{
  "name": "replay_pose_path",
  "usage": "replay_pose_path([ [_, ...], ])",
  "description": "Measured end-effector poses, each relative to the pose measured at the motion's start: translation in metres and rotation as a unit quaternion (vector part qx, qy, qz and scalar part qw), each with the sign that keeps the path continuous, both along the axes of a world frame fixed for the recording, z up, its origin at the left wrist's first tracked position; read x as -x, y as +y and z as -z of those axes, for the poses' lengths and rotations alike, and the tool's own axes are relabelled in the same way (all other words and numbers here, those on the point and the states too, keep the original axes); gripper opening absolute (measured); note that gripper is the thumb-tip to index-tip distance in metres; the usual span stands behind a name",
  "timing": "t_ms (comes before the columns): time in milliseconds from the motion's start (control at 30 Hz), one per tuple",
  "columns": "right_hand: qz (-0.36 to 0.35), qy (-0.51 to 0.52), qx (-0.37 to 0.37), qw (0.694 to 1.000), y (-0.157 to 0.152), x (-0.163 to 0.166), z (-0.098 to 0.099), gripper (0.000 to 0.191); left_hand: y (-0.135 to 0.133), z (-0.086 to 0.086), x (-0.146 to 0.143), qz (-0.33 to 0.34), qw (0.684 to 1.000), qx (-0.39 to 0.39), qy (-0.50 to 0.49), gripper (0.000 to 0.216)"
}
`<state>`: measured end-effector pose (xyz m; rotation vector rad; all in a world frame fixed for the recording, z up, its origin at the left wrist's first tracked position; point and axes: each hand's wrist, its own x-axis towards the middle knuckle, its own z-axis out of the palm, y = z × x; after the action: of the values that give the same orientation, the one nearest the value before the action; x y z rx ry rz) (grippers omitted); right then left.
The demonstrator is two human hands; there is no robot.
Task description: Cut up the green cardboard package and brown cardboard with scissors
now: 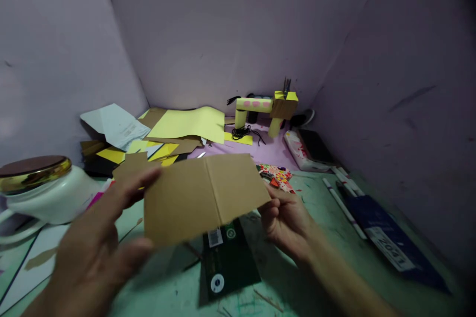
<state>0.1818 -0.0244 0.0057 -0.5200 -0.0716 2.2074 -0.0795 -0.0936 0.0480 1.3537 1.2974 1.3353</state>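
A brown cardboard piece (186, 198) with a crease down its middle is held up over the table, slightly tilted. My right hand (284, 220) pinches its right corner between thumb and fingers. At the left edge, my left hand (94, 242) is spread, thumb and index finger apart and a little blurred; the fingertips come close to the cardboard without a visible grip. Below the cardboard lies a dark green printed piece (234, 267) with a barcode and a round white mark, its upper part hidden.
Yellow paper (189, 124) and cardboard scraps lie at the back left. A four-legged paper figure (256, 105) stands near the wall. To the left is a white pot (55, 193) with a gold-rimmed lid. A phone (315, 146), markers (344, 208) and a blue packet (394, 242) lie right.
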Motion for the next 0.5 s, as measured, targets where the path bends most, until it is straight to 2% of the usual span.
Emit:
replay_pose_path([
  [67,-0.006,-0.001,0.008,1.0,-0.003,0.002,0.0,0.006,0.004,0.001,-0.01,-0.028,0.983,-0.07,0.167,0.082],
  [133,-0.005,-0.005,0.018,1.0,-0.006,0.005,-0.001,0.007,0.008,0.006,-0.017,-0.024,0.941,-0.112,0.319,0.097],
  [167,-0.006,-0.014,0.026,1.0,-0.007,0.006,0.0,0.008,0.01,0.008,-0.019,-0.011,0.925,-0.118,0.361,0.099],
  [233,-0.029,-0.067,0.034,0.997,-0.011,0.009,0.002,0.008,0.012,0.014,-0.023,0.015,0.921,-0.098,0.376,0.098],
  [300,-0.065,-0.179,-0.013,0.982,-0.014,0.01,0.007,0.01,0.013,0.018,-0.028,0.018,0.934,-0.047,0.353,0.098],
  [367,-0.049,-0.332,-0.116,0.935,-0.016,0.008,0.013,0.015,0.016,0.023,-0.032,0.023,0.947,0.019,0.319,0.1],
  [433,0.01,-0.463,-0.225,0.857,-0.016,0.005,0.018,0.028,0.02,0.028,-0.035,0.043,0.955,0.062,0.286,0.098],
  [500,0.047,-0.528,-0.306,0.791,-0.014,0.002,0.02,0.042,0.024,0.033,-0.036,0.056,0.964,0.078,0.249,0.095],
])
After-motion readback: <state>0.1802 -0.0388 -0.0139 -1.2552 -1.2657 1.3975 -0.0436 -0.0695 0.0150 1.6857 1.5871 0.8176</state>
